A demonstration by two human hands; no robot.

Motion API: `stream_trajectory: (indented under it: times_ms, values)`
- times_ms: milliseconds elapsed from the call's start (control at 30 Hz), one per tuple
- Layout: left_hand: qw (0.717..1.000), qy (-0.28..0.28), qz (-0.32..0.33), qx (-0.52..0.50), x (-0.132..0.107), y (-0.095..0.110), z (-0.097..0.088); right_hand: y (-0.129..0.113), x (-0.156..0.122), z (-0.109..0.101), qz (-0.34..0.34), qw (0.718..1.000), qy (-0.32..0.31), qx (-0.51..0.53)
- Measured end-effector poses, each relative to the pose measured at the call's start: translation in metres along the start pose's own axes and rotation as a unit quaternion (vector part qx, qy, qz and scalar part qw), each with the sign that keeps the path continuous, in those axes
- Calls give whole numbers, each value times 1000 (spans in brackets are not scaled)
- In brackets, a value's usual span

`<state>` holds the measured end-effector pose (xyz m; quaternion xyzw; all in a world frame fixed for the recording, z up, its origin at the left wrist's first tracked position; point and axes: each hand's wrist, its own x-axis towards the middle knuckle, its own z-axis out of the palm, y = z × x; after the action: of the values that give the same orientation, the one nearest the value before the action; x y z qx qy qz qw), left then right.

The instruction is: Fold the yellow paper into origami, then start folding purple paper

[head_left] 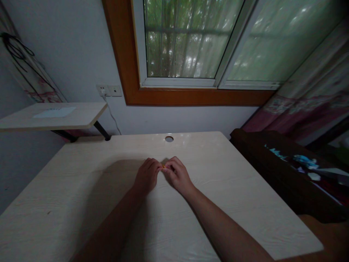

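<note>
Both of my hands meet over the pale wood-grain desk point(223, 174), a little beyond its middle. Between their fingertips is a tiny orange-yellow object point(163, 166), too small and too covered to name. My left hand point(148, 175) is closed, with thumb and fingers pinched at the left side of that object. From the right, my right hand point(177, 174) pinches it too, its fingers curled. Most of the object is hidden by the fingertips. Whether it touches the desk I cannot tell.
A raised shelf point(98, 111) on black legs holds a paper sheet point(56, 112) at left. The desk has a round cable hole point(169, 139) near its back edge. Dark wooden furniture point(261, 160) with assorted items stands at right. Behind are a wall socket point(108, 90) and window point(185, 43).
</note>
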<state>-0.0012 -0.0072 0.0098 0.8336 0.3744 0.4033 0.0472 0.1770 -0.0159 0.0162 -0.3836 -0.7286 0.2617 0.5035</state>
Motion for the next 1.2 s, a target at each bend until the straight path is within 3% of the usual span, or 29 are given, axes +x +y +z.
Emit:
stream_trajectory:
  times_ms: [267, 533, 1200]
  values:
    - [1000, 12, -7, 20, 4, 6, -1, -2, 0, 1, 16, 1000, 22, 8]
    - [1000, 14, 4, -8, 3, 0, 0, 3, 1, -1, 41, 997, 59, 24]
    - [1000, 2, -21, 4, 1, 1, 0, 4, 2, -1, 62, 995, 73, 42]
